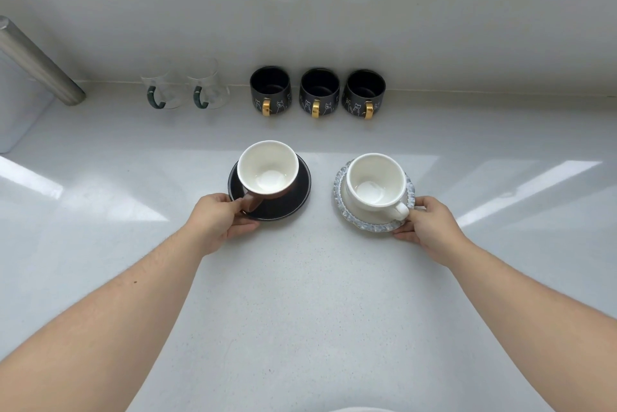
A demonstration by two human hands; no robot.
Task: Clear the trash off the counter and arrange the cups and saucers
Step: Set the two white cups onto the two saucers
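Left hand [218,219] grips near-left rim of black saucer [293,193], fingers closed on edge beside handle of brown cup [267,169] (white inside, empty) standing on it. Right hand [429,223] pinches near-right rim of ruffled blue-grey saucer [362,223], fingers closed on it, touching handle of white cup [377,179]. Both sets side by side, apart, mid white worktop [300,295]. Along back wall: two glass mugs [185,88] with green handles, three black mugs [319,93] with gold handles, in row. Metal bar [36,63] far left.
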